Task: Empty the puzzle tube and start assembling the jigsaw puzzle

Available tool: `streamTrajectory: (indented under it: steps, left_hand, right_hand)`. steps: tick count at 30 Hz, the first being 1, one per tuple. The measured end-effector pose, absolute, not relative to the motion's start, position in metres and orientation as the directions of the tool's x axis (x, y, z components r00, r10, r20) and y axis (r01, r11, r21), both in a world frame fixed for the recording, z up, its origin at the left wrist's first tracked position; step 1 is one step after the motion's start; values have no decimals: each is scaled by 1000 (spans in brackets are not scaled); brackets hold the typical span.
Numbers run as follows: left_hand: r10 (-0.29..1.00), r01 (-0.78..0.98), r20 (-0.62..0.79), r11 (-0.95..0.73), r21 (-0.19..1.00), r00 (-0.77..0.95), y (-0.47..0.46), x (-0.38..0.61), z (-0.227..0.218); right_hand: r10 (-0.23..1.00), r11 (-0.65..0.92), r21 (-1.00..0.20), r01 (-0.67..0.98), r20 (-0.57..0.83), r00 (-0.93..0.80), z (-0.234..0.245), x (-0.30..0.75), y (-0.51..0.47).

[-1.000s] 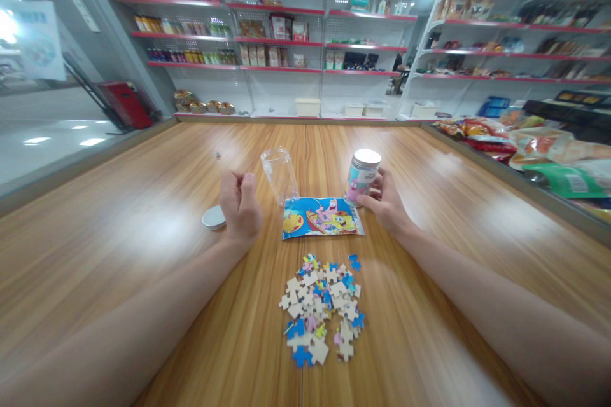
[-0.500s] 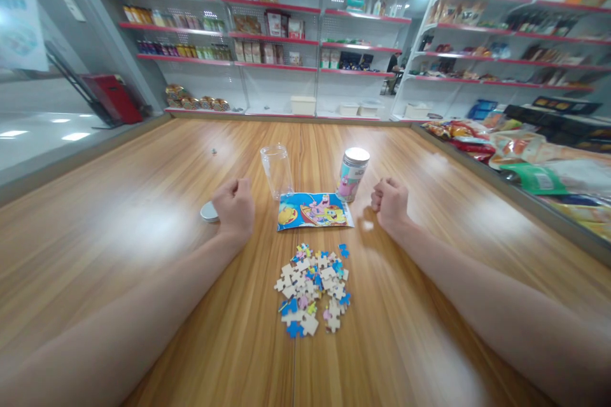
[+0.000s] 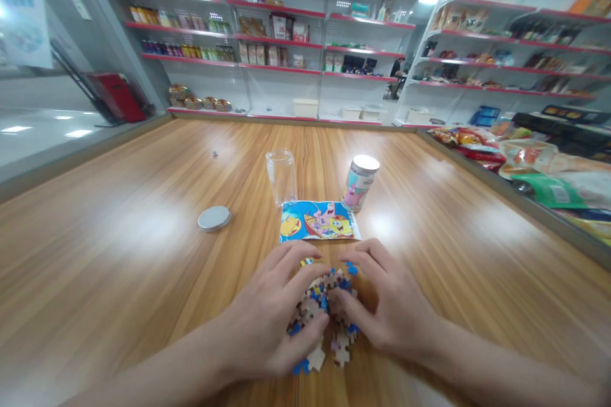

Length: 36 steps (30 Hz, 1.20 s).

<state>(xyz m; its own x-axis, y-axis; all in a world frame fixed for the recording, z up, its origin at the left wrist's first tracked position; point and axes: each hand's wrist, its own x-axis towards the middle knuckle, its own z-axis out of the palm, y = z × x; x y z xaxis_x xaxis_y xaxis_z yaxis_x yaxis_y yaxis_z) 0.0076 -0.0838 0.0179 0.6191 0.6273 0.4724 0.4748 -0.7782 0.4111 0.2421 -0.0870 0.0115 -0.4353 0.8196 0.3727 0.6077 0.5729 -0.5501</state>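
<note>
A pile of small jigsaw pieces (image 3: 321,305) lies on the wooden table (image 3: 143,254) in front of me. My left hand (image 3: 274,318) rests on the pile's left side with its fingers spread. My right hand (image 3: 382,308) lies on the right side, fingers spread too, and covers part of the pile. Just beyond the pile lies a colourful cartoon picture card (image 3: 317,221). Behind the card stand an empty clear jar (image 3: 281,177) and a printed jar with a white lid (image 3: 360,182). A loose round metal lid (image 3: 214,218) sits to the left.
Shop shelves with red edges and packaged goods (image 3: 286,38) line the back wall. Snack bags (image 3: 539,165) fill a display along the table's right edge. A red cart (image 3: 117,96) stands at the far left. A small dark speck (image 3: 214,154) lies on the far table.
Both hands were closed fists near the jars half a second ago; they have pulled back toward me, opened, and come down on the puzzle pile. The right hand had let go of the printed jar before that.
</note>
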Motion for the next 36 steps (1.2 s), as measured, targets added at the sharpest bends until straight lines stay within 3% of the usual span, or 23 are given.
streamTrajectory:
  steps: [6,11,20,30,36]
  left_hand:
    - [563,476,272,-817,324,781,-89,3,20]
    - [610,476,306,-777,412,731,-86,12,17]
    - [700,384,289,-635,671,653,-78,9,-4]
    - [785,348,294,-531,772,545,-73,8,1]
    - [899,387,227,-374,843,374,-69,9,0]
  right_hand:
    - [805,552,-606,573,209,-555,9,250,-89]
    - [813,531,-636,559,197,-548,4,246,-88]
    - [791,579,-635,511,285,-542,1,244,-81]
    - [757,623,-679,388,400,-517,2,240,-75]
    - [712,698,-614,370,540,-448,6,221,-59]
